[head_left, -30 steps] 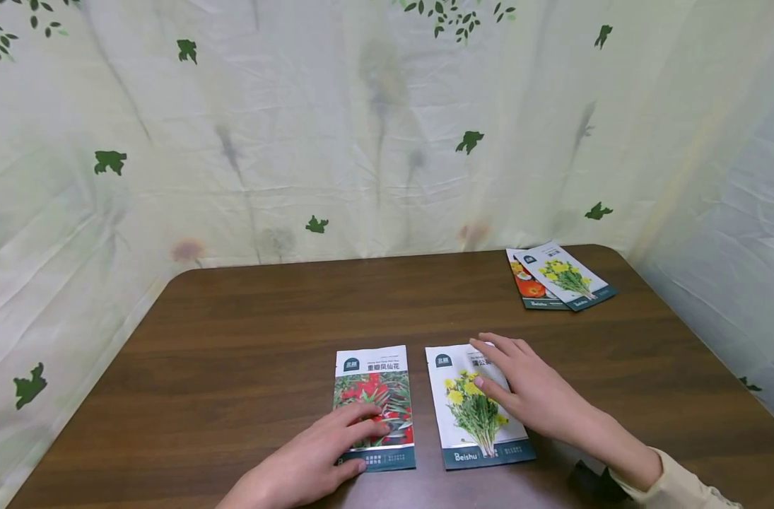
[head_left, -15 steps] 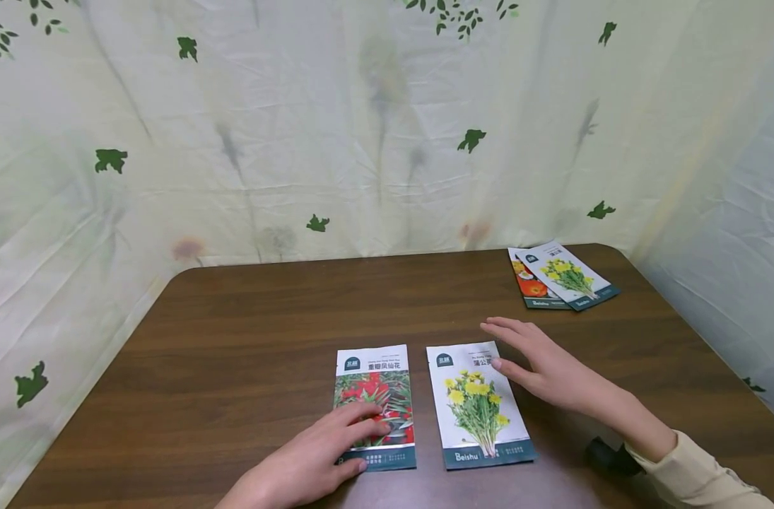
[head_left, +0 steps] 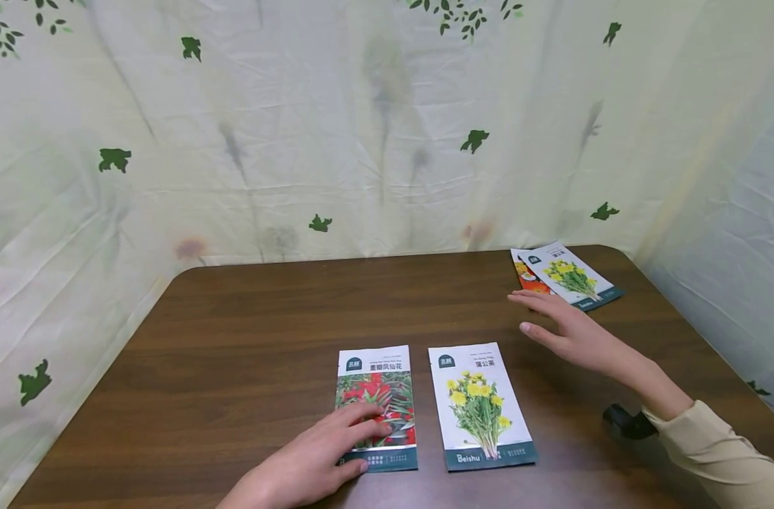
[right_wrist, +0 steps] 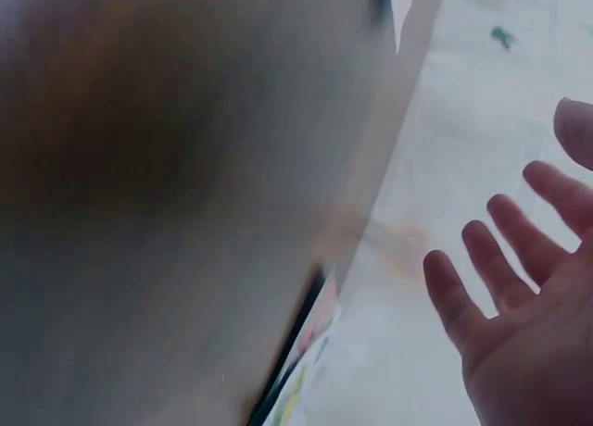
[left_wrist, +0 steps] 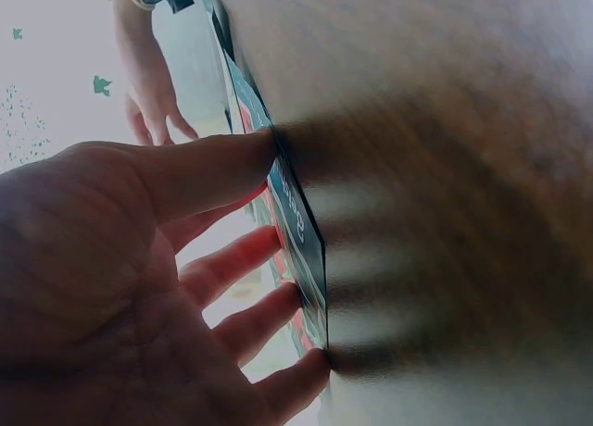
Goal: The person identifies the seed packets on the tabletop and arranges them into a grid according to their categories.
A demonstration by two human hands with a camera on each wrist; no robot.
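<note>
Resting with fingers spread, the left hand [head_left: 313,452] touches but does not grip a red-flower packet [head_left: 387,389], white-topped with a teal bottom band, flat on the brown table [head_left: 234,353], whose wood stretches leftward to a slanting edge. A narrow strip separates it from a yellow-flower packet [head_left: 478,410] on its right. Beyond, the right hand [head_left: 577,336], fingers loosely extended, holds nothing before two overlapping packets [head_left: 571,276] near the far right corner.

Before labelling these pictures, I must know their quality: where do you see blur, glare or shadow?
Head: large print on the red-flower packet is legible, a pale sheen lies low on the table; left wrist: dark, soft streaks, perhaps shadows, run from the left hand; right wrist: the table is strongly blurred, the right hand clearer.
</note>
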